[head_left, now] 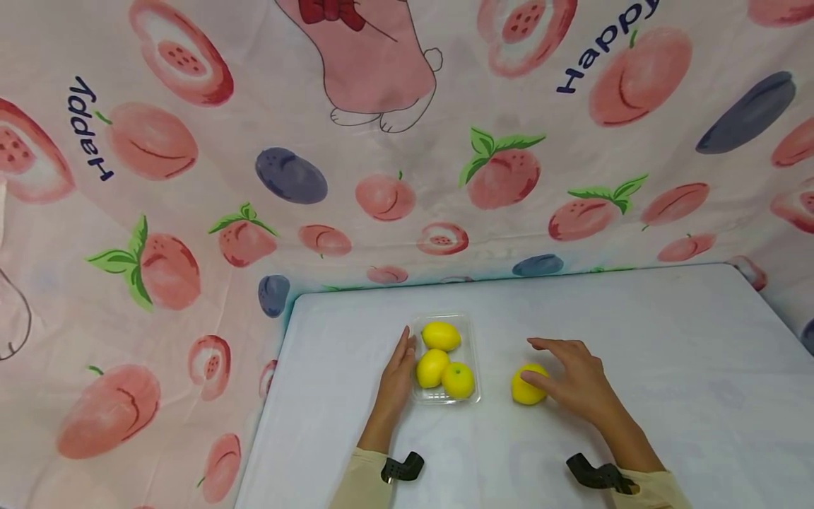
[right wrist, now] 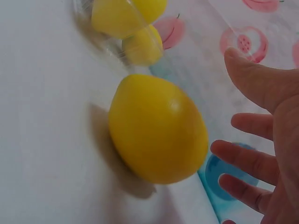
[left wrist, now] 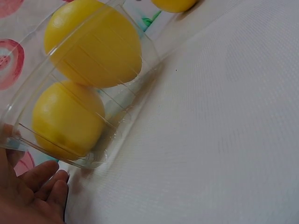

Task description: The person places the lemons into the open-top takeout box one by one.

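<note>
A clear plastic container [head_left: 470, 353] stands on the white table with three yellow lemons [head_left: 441, 336] inside. Along its left side lies my left hand [head_left: 397, 375], touching the wall with fingers extended. In the left wrist view the fingers of the left hand [left wrist: 35, 189] are loose beside the container's end. Right of the container a single lemon [head_left: 529, 384] rests on the table. My right hand [head_left: 581, 385] is over and beside this lemon, thumb and fingers spread. The right wrist view shows a gap between the lemon [right wrist: 158, 129] and the right hand [right wrist: 275, 140].
The white tabletop [head_left: 687, 353] extends to the right of both hands. Behind it hangs a pink cloth [head_left: 407, 155] printed with fruit. Each wrist carries a black strapped device, one on the left [head_left: 403, 467] and one on the right [head_left: 598, 475].
</note>
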A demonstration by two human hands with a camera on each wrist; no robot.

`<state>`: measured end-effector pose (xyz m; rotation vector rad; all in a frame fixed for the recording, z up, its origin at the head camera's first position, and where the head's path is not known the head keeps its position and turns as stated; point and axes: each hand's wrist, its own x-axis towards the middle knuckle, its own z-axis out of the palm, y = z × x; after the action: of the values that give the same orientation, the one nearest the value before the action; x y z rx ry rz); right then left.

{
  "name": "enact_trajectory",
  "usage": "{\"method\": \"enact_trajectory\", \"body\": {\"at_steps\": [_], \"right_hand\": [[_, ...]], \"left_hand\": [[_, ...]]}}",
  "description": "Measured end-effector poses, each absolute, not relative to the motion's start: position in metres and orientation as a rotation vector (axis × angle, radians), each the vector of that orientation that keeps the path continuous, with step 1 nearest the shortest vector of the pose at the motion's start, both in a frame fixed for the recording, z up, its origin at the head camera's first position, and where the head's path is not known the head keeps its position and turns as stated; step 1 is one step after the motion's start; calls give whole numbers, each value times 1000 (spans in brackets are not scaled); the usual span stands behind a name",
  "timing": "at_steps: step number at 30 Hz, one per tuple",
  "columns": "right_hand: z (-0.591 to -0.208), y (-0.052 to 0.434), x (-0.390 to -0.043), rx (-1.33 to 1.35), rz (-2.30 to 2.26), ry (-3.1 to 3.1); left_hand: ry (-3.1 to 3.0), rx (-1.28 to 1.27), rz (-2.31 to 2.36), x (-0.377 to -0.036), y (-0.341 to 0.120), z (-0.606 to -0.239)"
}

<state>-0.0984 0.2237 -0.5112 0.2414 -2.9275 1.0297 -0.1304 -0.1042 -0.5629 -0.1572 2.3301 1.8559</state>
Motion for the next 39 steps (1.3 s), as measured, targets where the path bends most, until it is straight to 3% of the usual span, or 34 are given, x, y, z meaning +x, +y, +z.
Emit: {"method": "enact_trajectory", "body": {"at_steps": [15, 39], "right_hand": [[-539, 234, -94, 207, 1006, -2934], [-548, 219, -91, 188, 1051, -2946]], "left_hand": [[2323, -157, 1872, -131, -104, -561], [2346, -99, 1850, -130, -105, -562]]}}
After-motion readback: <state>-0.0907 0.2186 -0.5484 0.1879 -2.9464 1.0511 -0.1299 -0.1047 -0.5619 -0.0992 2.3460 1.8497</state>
